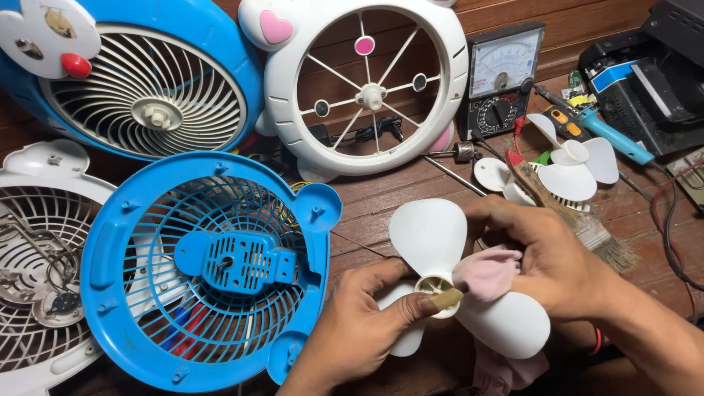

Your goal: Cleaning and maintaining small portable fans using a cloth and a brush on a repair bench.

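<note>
My left hand grips a white three-bladed fan propeller from below, its thumb lying across the hub. My right hand comes in from the right and presses a pink cloth against the propeller beside the hub. One blade points up, another reaches down to the right, and the third is mostly hidden under my left hand. Just left of the hands, a blue fan rear grille with its motor housing lies on the wooden table.
A blue fan front and a white round fan front lean at the back. A white grille is at far left. An analog multimeter, second white propeller, paintbrush, soldering iron, screwdriver, black box and cables crowd the right.
</note>
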